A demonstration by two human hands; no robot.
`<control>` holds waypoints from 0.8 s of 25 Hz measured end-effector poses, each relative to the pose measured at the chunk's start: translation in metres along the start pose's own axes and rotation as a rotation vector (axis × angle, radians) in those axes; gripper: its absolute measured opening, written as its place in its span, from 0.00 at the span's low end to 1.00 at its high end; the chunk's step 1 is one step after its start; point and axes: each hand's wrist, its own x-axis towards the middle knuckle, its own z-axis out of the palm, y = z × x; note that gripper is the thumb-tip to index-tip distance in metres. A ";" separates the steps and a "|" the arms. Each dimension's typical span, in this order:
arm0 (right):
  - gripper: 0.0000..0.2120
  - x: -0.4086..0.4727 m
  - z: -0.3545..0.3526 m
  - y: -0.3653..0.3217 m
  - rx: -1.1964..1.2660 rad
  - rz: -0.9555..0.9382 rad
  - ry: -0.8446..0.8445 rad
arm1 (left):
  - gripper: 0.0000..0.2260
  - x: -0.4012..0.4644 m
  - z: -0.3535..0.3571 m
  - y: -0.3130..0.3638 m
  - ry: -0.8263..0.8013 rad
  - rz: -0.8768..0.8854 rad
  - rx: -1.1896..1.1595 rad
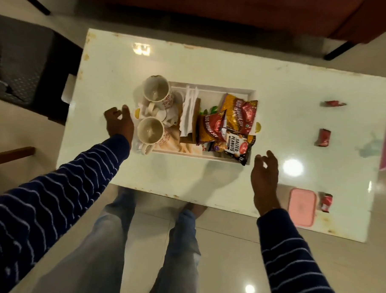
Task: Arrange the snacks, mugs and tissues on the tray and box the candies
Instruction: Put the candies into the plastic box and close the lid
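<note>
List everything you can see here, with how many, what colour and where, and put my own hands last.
table: 1, white, centre
tray: 1, white, mid-table
mugs: 2, white with red print, tray's left end
tissues: 1 stack, white, tray middle
snack packets: at least 3, yellow, red, black, tray's right end
candies: 3, red, right side of table
box: 1, pink, lidded, near right corner
left hand: open, beside mugs
right hand: open, near tray's right corner
</note>
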 end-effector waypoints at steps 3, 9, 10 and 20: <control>0.22 -0.036 -0.034 0.005 0.016 0.020 0.015 | 0.17 -0.047 -0.019 0.009 0.007 0.191 0.034; 0.22 -0.053 -0.100 0.013 0.093 0.036 0.113 | 0.17 -0.146 -0.001 0.000 -0.224 0.815 0.194; 0.22 -0.055 -0.109 0.017 0.078 0.046 0.131 | 0.16 -0.161 0.006 -0.007 -0.334 0.872 0.205; 0.37 -0.053 -0.162 0.086 -0.404 -0.073 0.176 | 0.32 -0.275 0.059 -0.075 -1.201 0.866 0.497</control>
